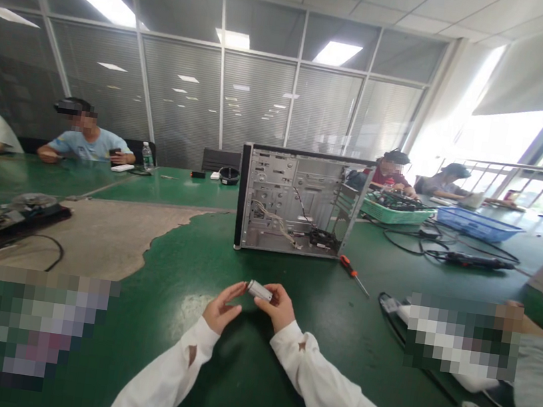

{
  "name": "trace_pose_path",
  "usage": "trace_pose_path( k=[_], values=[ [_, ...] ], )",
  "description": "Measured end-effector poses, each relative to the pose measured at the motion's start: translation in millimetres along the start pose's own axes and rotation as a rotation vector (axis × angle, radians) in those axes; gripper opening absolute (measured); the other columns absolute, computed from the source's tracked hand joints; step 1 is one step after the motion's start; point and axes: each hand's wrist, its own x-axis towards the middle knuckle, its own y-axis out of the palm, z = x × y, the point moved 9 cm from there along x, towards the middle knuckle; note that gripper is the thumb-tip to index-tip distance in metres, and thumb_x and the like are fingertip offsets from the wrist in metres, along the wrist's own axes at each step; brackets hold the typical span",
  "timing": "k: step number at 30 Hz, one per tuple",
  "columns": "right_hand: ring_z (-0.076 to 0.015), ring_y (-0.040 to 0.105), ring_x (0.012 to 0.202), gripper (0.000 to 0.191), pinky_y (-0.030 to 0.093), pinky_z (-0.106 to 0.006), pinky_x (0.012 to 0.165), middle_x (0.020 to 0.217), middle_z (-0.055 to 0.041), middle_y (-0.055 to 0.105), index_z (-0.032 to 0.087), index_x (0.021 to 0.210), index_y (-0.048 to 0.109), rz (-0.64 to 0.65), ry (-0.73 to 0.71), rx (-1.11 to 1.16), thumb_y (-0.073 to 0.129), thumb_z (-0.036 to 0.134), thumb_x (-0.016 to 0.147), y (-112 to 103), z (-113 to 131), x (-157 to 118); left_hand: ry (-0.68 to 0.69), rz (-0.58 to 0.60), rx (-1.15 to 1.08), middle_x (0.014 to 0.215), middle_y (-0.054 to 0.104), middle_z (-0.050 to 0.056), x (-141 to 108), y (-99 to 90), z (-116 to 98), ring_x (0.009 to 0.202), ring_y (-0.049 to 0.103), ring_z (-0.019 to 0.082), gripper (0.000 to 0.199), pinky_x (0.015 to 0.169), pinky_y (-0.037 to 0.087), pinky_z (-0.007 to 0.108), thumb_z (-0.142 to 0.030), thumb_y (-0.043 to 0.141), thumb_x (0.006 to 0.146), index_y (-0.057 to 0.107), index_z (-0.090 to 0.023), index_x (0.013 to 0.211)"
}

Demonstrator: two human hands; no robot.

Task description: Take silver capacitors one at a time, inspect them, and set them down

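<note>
Two bare hands, the left hand and right hand, pinch one small silver metal cylinder between their fingertips above the green tabletop, its ends partly hidden by the fingers. Ahead stands one open silver steel computer chassis, with one red-handled screwdriver lying just beside it, well apart from the hands. Two pixelated patches on either side hide whatever lies beneath, so it can't be made out.
</note>
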Motion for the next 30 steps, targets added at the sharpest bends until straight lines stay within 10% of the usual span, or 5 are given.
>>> trace_pose_path(
  k=[8, 19, 30],
  values=[
    [-0.0136, 0.054, 0.061, 0.035, 0.04, -0.025, 0.054, 0.068, 0.0014, 0.058, 0.018, 0.074, 0.045, 0.133, 0.092, 0.116, 0.069, 0.026, 0.049, 12, -11, 1, 0.353, -0.005, 0.599, 0.121, 0.038, 0.009, -18, 23.3, -57, 0.105, 0.039, 0.023, 0.061, 0.066, 0.045, 0.03, -0.02, 0.05, 0.066, 0.024, -0.02, 0.121],
    [-0.0141, 0.057, 0.06, 0.047, 0.042, -0.029, 0.059, 0.065, 0.0017, 0.06, 0.019, 0.09, 0.043, 0.457, 0.185, 0.19, 0.069, 0.021, 0.051, 47, 7, -19, 0.472, 0.039, 0.854, 0.114, 0.037, 0.013, -17, 30.8, -52, 0.105, 0.036, 0.027, 0.069, 0.076, 0.041, 0.041, -0.035, 0.056, 0.062, 0.023, -0.017, 0.12],
    [-0.0141, 0.057, 0.065, 0.052, 0.042, -0.03, 0.062, 0.071, -0.0002, 0.06, 0.019, 0.101, 0.039, 0.516, 0.147, 0.106, 0.066, 0.023, 0.057, 54, 7, -23, 0.373, 0.013, 0.728, 0.109, 0.032, 0.012, -16, 27.3, -42, 0.103, 0.037, 0.027, 0.068, 0.079, 0.04, 0.043, -0.034, 0.06, 0.057, 0.031, -0.017, 0.115]
  ],
)
